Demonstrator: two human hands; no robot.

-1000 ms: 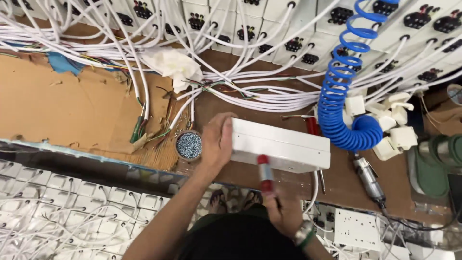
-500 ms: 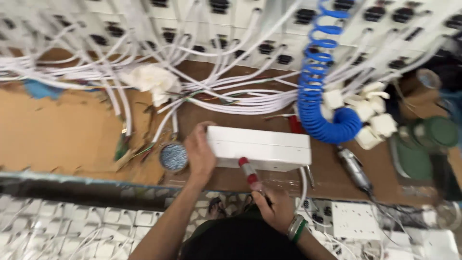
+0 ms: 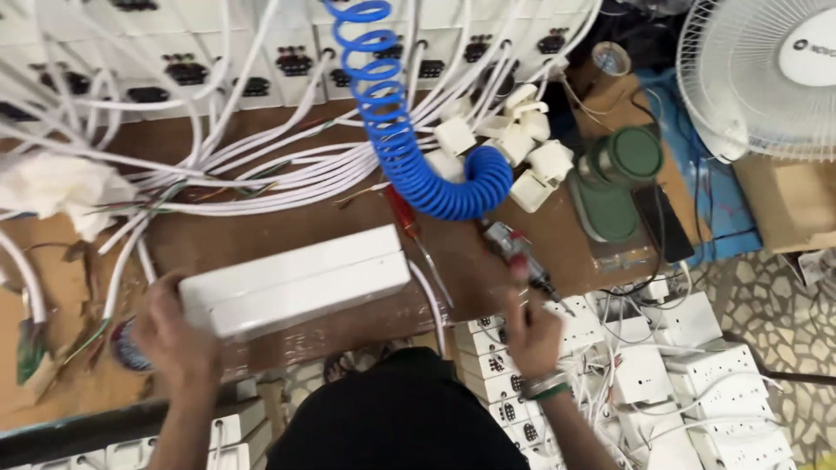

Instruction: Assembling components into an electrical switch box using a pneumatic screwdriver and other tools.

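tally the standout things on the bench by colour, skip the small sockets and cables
white: 2, long white plastic box under the left hand, white mesh fan
blue: 1, blue coiled air hose
green: 1, round green lidded jar
total: 4

White box (image 3: 296, 280), blue coiled hose (image 3: 409, 148), red-handled screwdriver (image 3: 402, 213), green jar (image 3: 620, 161), white cables (image 3: 261, 174), brown bench (image 3: 488, 252)

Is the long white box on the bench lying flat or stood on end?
Lying flat. The long white box rests lengthwise on the brown bench, with the left hand gripping its left end.
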